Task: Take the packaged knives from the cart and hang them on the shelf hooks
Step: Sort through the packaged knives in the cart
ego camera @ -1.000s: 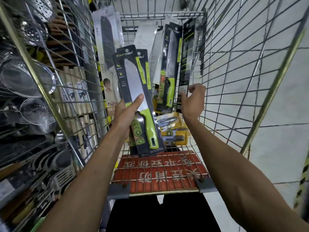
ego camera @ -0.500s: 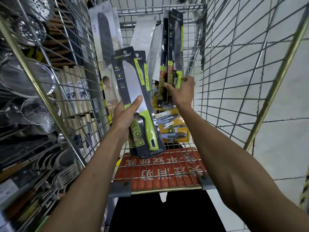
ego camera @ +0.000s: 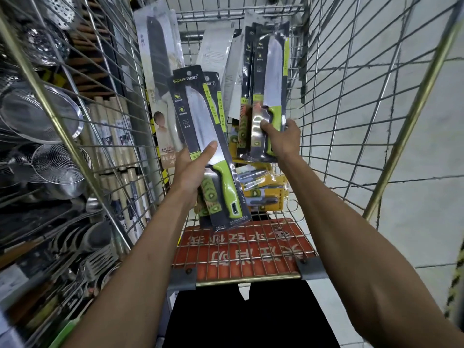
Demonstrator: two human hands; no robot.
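now the right hand (ego camera: 283, 139) has lifted black-carded green-handled knife packs (ego camera: 267, 96) clear, grip pinching them; left hand (ego camera: 193, 169) clamps another pack (ego camera: 203, 136) (both above the wire cart (ego camera: 351, 96), ready for hanging).

Cart (ego camera: 351, 121) top open, I can lift straight up. Wire walls block both sides. Upright knife packs (ego camera: 160, 71) crowd the far end; shelf (ego camera: 50, 121) beyond left wall.

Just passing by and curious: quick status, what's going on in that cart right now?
Left hand gripping green-handled packaged knives. Right hand gripping more packs, above the cart. None hung yet. Nothing blocking.
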